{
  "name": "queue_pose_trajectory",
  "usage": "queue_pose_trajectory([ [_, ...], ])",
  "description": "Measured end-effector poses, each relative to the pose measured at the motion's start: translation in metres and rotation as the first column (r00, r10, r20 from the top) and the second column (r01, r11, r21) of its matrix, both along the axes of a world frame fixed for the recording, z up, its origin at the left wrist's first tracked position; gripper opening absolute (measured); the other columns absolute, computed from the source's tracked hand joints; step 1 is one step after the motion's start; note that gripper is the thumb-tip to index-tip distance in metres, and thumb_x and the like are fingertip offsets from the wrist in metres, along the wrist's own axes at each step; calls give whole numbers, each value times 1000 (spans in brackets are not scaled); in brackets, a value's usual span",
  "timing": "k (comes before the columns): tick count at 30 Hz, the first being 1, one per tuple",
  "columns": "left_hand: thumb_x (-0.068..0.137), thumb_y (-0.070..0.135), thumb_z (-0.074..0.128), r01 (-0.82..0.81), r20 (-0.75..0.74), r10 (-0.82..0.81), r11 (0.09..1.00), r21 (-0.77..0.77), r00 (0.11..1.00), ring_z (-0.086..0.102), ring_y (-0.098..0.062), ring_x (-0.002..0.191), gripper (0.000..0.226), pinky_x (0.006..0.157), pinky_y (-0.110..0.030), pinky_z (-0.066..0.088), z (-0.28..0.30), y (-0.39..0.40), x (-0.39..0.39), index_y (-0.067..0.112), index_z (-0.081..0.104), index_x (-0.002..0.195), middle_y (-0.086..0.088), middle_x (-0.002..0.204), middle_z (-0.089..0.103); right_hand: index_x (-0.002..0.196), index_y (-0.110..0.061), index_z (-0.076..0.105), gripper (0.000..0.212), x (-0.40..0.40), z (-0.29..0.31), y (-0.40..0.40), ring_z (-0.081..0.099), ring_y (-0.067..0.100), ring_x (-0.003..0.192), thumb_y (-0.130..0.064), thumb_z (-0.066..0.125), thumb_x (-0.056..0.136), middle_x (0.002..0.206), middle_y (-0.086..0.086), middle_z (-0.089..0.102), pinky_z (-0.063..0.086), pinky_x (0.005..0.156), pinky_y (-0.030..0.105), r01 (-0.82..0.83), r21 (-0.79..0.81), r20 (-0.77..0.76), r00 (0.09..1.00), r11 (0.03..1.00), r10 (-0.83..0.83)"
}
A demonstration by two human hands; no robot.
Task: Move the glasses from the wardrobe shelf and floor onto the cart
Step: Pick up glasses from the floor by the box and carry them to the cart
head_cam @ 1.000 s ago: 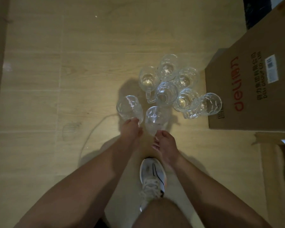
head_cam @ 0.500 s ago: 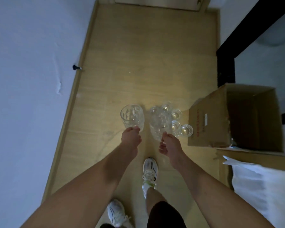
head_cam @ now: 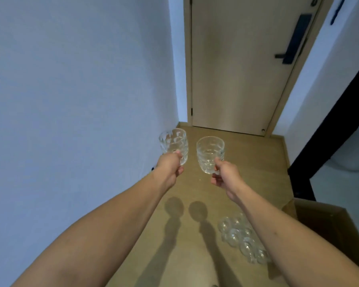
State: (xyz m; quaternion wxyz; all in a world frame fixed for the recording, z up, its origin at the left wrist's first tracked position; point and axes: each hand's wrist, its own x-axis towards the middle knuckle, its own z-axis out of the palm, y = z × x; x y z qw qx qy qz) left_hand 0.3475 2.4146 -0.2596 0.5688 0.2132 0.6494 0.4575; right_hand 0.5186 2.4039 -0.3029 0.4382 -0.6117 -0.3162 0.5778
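Observation:
My left hand (head_cam: pixel 169 169) grips a clear dimpled glass mug (head_cam: pixel 173 145), held upright in the air in front of me. My right hand (head_cam: pixel 226 176) grips a second clear mug (head_cam: pixel 209 153) by its handle, also upright, just to the right of the first. Several more glass mugs (head_cam: pixel 239 238) stand clustered on the wooden floor at the lower right, partly hidden behind my right forearm. No cart and no wardrobe shelf are in view.
A white wall (head_cam: pixel 71 100) runs along the left. A closed beige door (head_cam: pixel 240 65) with a dark handle stands straight ahead. An open cardboard box (head_cam: pixel 327 222) sits on the floor at the right, beside a black frame (head_cam: pixel 327 137).
I have lifted both mugs off the floor and straightened up. The view has swung from the floor up towards the door, and the floor cluster now lies low on the right.

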Motion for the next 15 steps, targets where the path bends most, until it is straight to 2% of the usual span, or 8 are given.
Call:
queue_pose_trajectory([
  [3,103,19,54,-58,-61,62,996,69,996,53,-21,84,13,79,-30,54,48,-6,-37,17,64,96,-2,113,57,83,-17,55,25,-31,39,14,47,16,63,-33,57,102,74,2,49,48,57,32,-77,110,-24,997,991,80],
  [6,103,20,55,-168,-87,183,973,158,979,55,-21,74,11,70,-28,55,90,-18,-71,14,63,100,-4,107,56,80,-16,51,28,-66,75,28,46,17,59,-32,56,102,69,4,48,47,55,31,-209,190,-39,975,959,220],
  [9,102,16,55,-284,-61,302,936,208,951,55,-21,73,8,70,-28,55,116,-33,-93,13,63,101,-7,108,55,79,-14,44,31,-93,99,38,39,20,57,-30,55,103,72,11,39,37,51,30,-319,248,-63,937,915,344],
  [13,102,16,55,-425,-26,446,868,256,895,55,-21,74,13,68,-28,54,141,-59,-111,15,61,91,-9,115,56,81,-15,46,29,-124,118,41,40,26,73,-33,56,100,81,14,41,44,67,38,-448,266,-90,870,854,485],
  [15,103,17,54,-509,5,528,816,275,849,54,-21,73,11,69,-29,54,148,-74,-117,15,61,93,-10,117,57,78,-16,47,28,-139,123,38,43,25,74,-32,57,99,80,14,44,48,67,37,-513,271,-93,828,814,553],
])
